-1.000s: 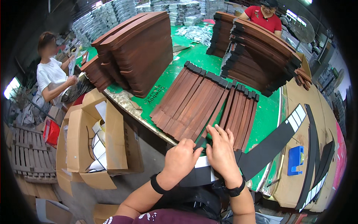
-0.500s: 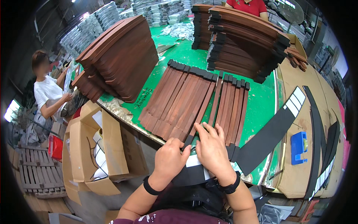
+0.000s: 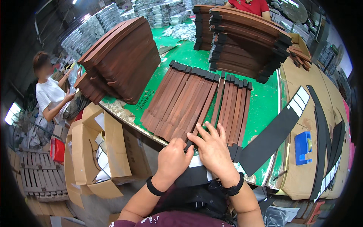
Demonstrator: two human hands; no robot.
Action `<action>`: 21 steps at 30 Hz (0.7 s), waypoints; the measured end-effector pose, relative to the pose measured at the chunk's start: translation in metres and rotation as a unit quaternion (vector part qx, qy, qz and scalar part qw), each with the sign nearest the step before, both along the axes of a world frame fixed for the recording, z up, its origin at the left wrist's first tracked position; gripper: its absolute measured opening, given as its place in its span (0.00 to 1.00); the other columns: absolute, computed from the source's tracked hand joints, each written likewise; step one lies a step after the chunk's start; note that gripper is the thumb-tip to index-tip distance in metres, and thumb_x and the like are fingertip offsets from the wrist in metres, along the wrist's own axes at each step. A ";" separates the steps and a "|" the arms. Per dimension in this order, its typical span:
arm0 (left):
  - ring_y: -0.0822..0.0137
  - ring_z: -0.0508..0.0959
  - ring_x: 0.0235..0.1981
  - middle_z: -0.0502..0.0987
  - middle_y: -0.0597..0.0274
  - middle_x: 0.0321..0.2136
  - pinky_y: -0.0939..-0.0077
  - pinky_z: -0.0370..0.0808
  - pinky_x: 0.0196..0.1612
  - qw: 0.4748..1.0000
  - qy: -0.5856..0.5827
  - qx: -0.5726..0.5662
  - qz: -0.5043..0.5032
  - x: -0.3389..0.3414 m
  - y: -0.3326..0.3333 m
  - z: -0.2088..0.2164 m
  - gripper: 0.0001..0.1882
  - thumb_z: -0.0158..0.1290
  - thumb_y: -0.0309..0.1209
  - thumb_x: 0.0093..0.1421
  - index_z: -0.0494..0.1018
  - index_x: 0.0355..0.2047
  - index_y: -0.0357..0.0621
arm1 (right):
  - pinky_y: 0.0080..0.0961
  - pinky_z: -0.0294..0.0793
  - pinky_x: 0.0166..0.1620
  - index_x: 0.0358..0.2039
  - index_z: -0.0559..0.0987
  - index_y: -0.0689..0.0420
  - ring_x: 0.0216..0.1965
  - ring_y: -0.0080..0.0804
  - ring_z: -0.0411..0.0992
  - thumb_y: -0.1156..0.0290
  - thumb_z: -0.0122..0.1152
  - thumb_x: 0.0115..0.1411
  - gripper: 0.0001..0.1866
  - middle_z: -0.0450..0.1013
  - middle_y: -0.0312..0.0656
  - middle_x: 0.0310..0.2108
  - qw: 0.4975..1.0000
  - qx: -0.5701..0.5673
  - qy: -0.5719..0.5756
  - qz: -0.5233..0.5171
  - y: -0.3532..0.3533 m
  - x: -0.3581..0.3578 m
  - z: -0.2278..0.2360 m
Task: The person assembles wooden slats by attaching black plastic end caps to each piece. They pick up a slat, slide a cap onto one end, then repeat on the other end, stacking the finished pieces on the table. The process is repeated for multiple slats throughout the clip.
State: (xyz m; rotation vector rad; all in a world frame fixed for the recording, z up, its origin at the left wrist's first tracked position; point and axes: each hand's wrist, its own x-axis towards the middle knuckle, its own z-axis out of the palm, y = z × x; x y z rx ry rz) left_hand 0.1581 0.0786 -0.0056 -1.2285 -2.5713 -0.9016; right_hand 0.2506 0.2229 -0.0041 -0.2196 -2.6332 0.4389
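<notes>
Two hands: I see both of mine low in the middle, coming up from the lower edge, side by side at the near edge of the green table (image 3: 264, 109).
Left hand (image 3: 173, 158): curled into a loose fist, knuckles up, thumb side touching the right hand; I cannot tell whether anything sits inside the curl. A dark band rings the wrist.
Right hand (image 3: 213, 147): palm down, fingers (image 3: 211, 130) spread and laid flat on the near ends of the brown strips (image 3: 193, 102); it presses rather than grips. A dark watch is on the wrist.
Brown strips: one fanned row lying flat on the green table straight ahead of my hands, dark-capped at the far ends; roughly a dozen or more, though I cannot count them exactly where they overlap.
Black piece (image 3: 194, 174): one, under both hands, hanging over the table edge toward me, with a white patch showing.
Strip stacks: two tall ones, one far left (image 3: 124, 56), one far right (image 3: 245, 41).
Black panel (image 3: 280, 128): one, long, just right of the row.
Blue tape dispenser (image 3: 302, 147): one, on the cardboard to the right.
Open carton (image 3: 102, 151): one, left of my arms.
Other people: two, one in white (image 3: 49, 98) at left, one in red (image 3: 251, 5) at the far end.
</notes>
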 end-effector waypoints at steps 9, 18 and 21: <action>0.47 0.83 0.32 0.80 0.50 0.31 0.55 0.81 0.34 1.000 -0.019 -0.013 -0.003 0.006 -0.010 0.003 0.18 0.71 0.38 0.57 0.76 0.34 0.37 | 0.65 0.56 0.73 0.55 0.85 0.47 0.68 0.53 0.69 0.77 0.65 0.58 0.24 0.77 0.48 0.62 1.000 0.024 0.000 -0.018 -0.003 -0.003 0.001; 0.47 0.84 0.30 0.79 0.50 0.32 0.57 0.82 0.32 1.000 -0.013 -0.021 -0.016 0.008 -0.009 -0.004 0.14 0.64 0.36 0.63 0.73 0.36 0.38 | 0.63 0.57 0.72 0.55 0.84 0.49 0.68 0.53 0.70 0.79 0.63 0.59 0.23 0.77 0.48 0.62 1.000 0.017 0.011 -0.021 -0.007 -0.004 -0.003; 0.48 0.83 0.28 0.76 0.51 0.33 0.60 0.82 0.30 0.999 0.016 -0.021 -0.022 0.009 -0.009 -0.008 0.14 0.63 0.35 0.64 0.72 0.37 0.39 | 0.62 0.56 0.73 0.57 0.83 0.50 0.69 0.53 0.68 0.76 0.63 0.61 0.23 0.75 0.50 0.64 1.000 0.023 0.001 -0.018 -0.007 -0.004 -0.006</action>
